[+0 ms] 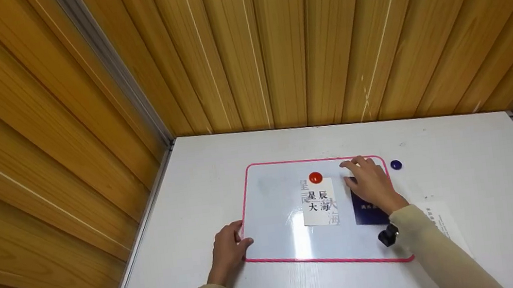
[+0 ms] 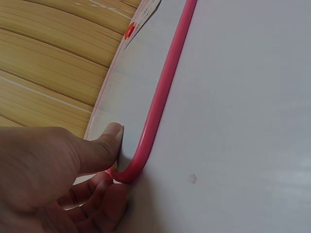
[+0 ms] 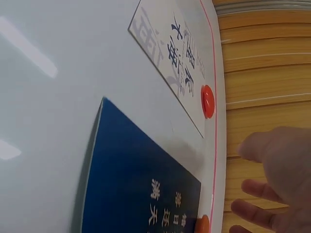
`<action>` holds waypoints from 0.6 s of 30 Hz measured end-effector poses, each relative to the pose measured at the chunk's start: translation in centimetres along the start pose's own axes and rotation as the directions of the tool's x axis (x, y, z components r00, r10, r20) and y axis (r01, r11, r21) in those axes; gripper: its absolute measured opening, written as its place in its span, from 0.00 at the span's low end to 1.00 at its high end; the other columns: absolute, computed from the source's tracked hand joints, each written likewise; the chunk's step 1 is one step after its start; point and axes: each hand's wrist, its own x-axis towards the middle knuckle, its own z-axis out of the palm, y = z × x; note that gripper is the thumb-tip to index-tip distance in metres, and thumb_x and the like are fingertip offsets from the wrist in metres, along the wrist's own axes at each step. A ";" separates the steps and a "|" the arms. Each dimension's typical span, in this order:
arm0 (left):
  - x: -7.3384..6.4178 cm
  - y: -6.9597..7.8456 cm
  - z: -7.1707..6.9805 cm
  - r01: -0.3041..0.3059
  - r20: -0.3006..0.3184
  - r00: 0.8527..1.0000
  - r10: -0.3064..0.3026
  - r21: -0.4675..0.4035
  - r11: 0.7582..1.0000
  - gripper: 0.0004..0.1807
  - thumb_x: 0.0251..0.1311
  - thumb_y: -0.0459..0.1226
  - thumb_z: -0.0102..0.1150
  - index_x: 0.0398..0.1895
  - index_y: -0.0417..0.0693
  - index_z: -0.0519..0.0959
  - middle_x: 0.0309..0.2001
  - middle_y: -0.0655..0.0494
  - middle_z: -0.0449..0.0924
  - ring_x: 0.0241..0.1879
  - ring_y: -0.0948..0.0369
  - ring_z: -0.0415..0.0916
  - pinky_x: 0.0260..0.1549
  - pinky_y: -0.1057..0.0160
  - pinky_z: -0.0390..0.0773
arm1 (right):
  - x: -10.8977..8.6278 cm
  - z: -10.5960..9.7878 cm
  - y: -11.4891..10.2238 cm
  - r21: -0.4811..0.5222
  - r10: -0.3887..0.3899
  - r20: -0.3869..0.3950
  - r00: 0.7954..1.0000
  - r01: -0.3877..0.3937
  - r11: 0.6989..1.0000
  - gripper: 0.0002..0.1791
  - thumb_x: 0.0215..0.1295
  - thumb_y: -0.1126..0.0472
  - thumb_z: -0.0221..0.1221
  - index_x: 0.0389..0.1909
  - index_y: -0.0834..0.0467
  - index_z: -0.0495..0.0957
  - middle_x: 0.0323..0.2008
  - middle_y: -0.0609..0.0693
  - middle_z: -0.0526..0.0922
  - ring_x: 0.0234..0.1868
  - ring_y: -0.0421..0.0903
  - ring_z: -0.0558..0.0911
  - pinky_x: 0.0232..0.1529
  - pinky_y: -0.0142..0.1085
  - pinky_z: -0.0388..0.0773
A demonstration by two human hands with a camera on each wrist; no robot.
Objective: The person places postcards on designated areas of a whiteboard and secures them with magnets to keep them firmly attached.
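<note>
A whiteboard with a pink frame point(image 1: 272, 230) lies on the white table. My left hand point(image 1: 228, 248) grips its lower left corner, thumb on the face and fingers curled at the frame point(image 2: 158, 102). A white card with dark Chinese characters point(image 1: 318, 212) lies on the board, a red round magnet point(image 1: 315, 177) at its top edge. To its right is a dark blue card point(image 3: 131, 170) with an orange-red magnet point(image 3: 202, 224) at its top. My right hand point(image 1: 371, 183) hovers over the blue card's upper part, fingers spread and holding nothing.
On the table, just past the board's upper right corner, sits a dark blue round magnet point(image 1: 396, 164). Another white printed card point(image 1: 447, 221) lies right of the board, partly behind the right sleeve. Wood-look panels point(image 1: 285, 62) wall the table's back and sides.
</note>
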 end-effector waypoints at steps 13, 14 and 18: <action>0.0 -0.2 0.2 0.039 0.024 0.999 -0.039 -0.011 0.999 0.29 0.57 0.32 0.74 0.63 0.36 0.78 0.29 0.56 0.71 0.30 0.62 0.65 0.29 0.64 0.67 | -5.1 -3.7 3.9 -0.010 0.139 -0.026 0.990 -0.139 0.990 0.27 0.69 0.61 0.65 0.67 0.58 0.74 0.60 0.67 0.72 0.57 0.68 0.72 0.56 0.65 0.69; 0.0 -0.2 0.2 0.036 0.022 0.999 -0.036 -0.012 0.999 0.29 0.57 0.32 0.74 0.63 0.36 0.78 0.28 0.56 0.71 0.29 0.62 0.65 0.29 0.64 0.67 | -5.6 -3.9 4.1 -0.011 0.154 -0.023 0.988 -0.154 0.988 0.27 0.68 0.61 0.65 0.68 0.58 0.73 0.60 0.68 0.72 0.57 0.69 0.71 0.56 0.65 0.68; 0.0 -0.3 0.3 0.041 0.019 0.999 -0.040 -0.011 0.999 0.29 0.57 0.32 0.74 0.63 0.37 0.79 0.28 0.57 0.70 0.29 0.62 0.65 0.29 0.64 0.67 | -7.3 -4.9 5.0 -0.007 0.226 -0.003 0.974 -0.226 0.974 0.31 0.68 0.59 0.65 0.71 0.57 0.69 0.63 0.71 0.68 0.58 0.71 0.69 0.56 0.67 0.67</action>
